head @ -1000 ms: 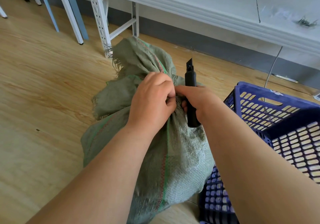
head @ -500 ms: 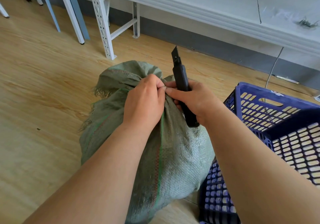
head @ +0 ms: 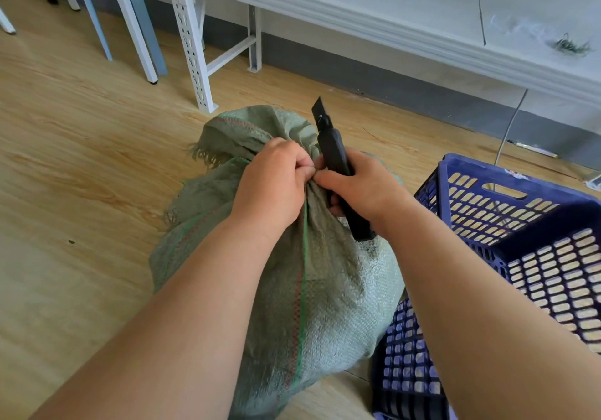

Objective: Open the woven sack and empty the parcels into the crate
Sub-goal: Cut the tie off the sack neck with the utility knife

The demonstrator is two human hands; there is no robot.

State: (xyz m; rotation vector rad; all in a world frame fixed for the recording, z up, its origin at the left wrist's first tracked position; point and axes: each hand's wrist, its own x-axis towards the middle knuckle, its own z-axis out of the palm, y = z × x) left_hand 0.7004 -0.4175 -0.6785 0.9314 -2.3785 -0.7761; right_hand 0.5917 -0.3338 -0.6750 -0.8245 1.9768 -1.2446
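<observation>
A green woven sack [head: 328,289] stands bulging on the wooden floor, its neck bunched and its frayed mouth folded over to the far left. My left hand [head: 273,185] grips the bunched neck. My right hand [head: 361,188] holds a black utility knife [head: 335,156] with its blade pointing up and away, and its thumb and fingertips also pinch the neck against my left hand. A blue perforated plastic crate [head: 507,224] sits right beside the sack on the right. The parcels are hidden inside the sack.
A white shelf rack leg [head: 192,48] stands just behind the sack. White and blue furniture legs [head: 130,22] rise at the back left. A grey skirting and white wall [head: 390,71] run behind, with a thin cable [head: 510,126] hanging down near the crate.
The sack's upright flap has dropped and folded over to the left. My right hand has tilted the knife's blade to the left and closed in against my left hand at the neck.
</observation>
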